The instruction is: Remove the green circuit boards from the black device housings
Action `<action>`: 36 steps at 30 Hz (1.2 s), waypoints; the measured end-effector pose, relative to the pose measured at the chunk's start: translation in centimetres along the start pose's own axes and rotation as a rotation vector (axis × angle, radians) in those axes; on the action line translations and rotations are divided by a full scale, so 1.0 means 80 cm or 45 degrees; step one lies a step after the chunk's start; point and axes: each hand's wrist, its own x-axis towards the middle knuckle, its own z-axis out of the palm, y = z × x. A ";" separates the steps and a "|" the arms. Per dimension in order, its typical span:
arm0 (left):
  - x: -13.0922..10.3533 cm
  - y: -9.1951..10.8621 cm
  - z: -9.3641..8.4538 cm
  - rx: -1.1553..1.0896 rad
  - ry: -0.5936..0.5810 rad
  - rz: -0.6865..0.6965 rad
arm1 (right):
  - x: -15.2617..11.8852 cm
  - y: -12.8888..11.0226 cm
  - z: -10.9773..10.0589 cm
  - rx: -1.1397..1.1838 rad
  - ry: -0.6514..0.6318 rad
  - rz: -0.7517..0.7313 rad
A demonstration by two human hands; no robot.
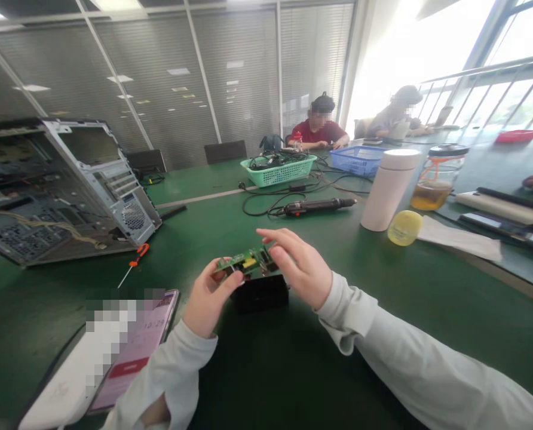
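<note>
A green circuit board (239,263) with a yellow component is held up at the middle of the table's near side. My left hand (210,295) grips its left end, thumb on the near edge and fingers behind. At the board's right end is my right hand (305,269), its fingers stretched out and apart; I cannot tell whether they touch the board. Just below both hands, a black box-shaped object (262,295) rests on the green table (338,370); the board partly covers its top.
An open computer case (100,185) stands left, with an orange-handled screwdriver (134,263) before it. A phone (145,340) and white device (78,370) lie near left. Beyond are an electric screwdriver (315,206), green basket (279,172), blue basket (356,160) and white bottle (387,191). Two people sit farther back.
</note>
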 end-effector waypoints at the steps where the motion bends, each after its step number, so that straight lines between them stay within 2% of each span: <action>1: 0.003 -0.003 -0.002 -0.139 0.063 -0.079 | -0.002 0.007 -0.001 0.023 0.021 0.091; 3: 0.009 -0.006 -0.005 -0.355 0.182 -0.278 | -0.008 0.022 0.001 0.044 -0.041 0.248; 4: 0.010 -0.006 -0.006 -0.440 0.229 -0.377 | -0.012 0.028 0.005 0.036 -0.122 0.277; 7: 0.011 -0.002 -0.007 -0.634 0.284 -0.587 | -0.025 0.037 0.019 -0.115 -0.405 0.161; 10: 0.008 -0.002 -0.006 -0.699 0.251 -0.640 | -0.032 0.030 0.025 -0.350 -0.545 0.044; 12: 0.007 -0.006 -0.006 -0.678 0.246 -0.624 | -0.031 0.023 0.020 -0.330 -0.512 0.117; 13: 0.007 -0.009 -0.006 -0.656 0.242 -0.620 | -0.030 0.021 0.015 -0.196 -0.474 0.237; 17: 0.008 -0.015 -0.003 -0.567 0.220 -0.641 | -0.019 0.021 -0.001 0.599 -0.373 0.924; 20: 0.008 -0.016 -0.001 -0.509 0.232 -0.655 | -0.016 0.025 -0.003 1.043 -0.461 1.248; 23: 0.007 -0.015 0.001 -0.467 0.240 -0.676 | -0.020 0.028 0.000 1.720 -0.485 1.527; 24: 0.007 -0.015 0.002 -0.456 0.239 -0.679 | -0.021 0.028 0.000 1.870 -0.463 1.557; 26: 0.007 -0.015 0.003 -0.440 0.240 -0.679 | -0.023 0.030 0.000 1.953 -0.429 1.521; 32: 0.005 -0.015 0.011 -0.450 0.266 -0.752 | -0.026 0.034 -0.004 1.822 -0.272 1.486; 34: 0.005 -0.016 0.012 -0.453 0.234 -0.781 | -0.028 0.036 -0.002 1.712 -0.236 1.460; 36: 0.005 -0.016 0.012 -0.447 0.191 -0.798 | -0.030 0.037 0.000 1.404 -0.216 1.358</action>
